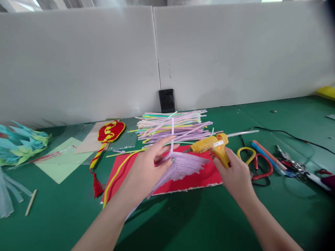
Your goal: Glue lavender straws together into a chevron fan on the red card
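Observation:
My left hand (pixel 154 162) is closed on a lilac pipe-cleaner piece (pixel 183 167), made of many stems laid side by side in a fan or wing shape. One lilac stem (pixel 172 130) stands up from its top edge, by my fingers. My right hand (pixel 234 170) grips the handle of a yellow glue gun (pixel 209 144). The gun's nozzle points left, close to the top edge of the lilac piece; whether it touches I cannot tell. A clear glue stick (pixel 243 133) sticks out of the gun's back. Under both lies a red sheet (pixel 167 188) with a ragged white edge.
Behind the sheet lies a pile of pastel pipe cleaners (pixel 170 125); a black phone (pixel 166 100) leans on the white partition (pixel 104 62). Scissors (pixel 261 167) and keys (pixel 298 166) lie right. A red-and-yellow fan (pixel 111 131), green paper (pixel 64 158) and teal paper leaves (pixel 21 143) are left.

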`<state>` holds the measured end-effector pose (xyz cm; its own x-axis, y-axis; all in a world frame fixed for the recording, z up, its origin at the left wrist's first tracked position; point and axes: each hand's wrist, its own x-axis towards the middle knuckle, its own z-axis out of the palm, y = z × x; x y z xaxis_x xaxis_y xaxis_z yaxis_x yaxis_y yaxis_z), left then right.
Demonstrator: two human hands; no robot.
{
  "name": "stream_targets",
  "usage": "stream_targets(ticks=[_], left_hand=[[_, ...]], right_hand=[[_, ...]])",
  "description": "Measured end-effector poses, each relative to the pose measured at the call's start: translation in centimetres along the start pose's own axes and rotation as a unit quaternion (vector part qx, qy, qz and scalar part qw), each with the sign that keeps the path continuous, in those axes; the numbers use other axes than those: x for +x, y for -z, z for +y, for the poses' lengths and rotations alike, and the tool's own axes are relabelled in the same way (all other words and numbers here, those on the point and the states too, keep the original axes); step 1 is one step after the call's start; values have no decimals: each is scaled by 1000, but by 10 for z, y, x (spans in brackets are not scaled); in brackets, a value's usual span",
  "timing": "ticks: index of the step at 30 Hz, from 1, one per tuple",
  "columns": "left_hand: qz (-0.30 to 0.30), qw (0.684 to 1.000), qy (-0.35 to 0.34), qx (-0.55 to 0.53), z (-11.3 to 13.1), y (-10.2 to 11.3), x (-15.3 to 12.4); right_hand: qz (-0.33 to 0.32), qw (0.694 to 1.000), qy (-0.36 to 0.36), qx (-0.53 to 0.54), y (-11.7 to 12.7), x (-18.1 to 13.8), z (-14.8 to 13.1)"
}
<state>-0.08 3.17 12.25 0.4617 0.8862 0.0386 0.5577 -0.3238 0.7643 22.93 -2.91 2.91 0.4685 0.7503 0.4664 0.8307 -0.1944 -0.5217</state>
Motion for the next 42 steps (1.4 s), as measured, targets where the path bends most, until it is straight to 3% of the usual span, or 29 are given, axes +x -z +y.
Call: stream_targets(ticks=[42], left_hand=[[37, 999, -3, -14, 0, 14, 2]], right_hand=[[20, 999, -4, 27, 1, 0, 9]])
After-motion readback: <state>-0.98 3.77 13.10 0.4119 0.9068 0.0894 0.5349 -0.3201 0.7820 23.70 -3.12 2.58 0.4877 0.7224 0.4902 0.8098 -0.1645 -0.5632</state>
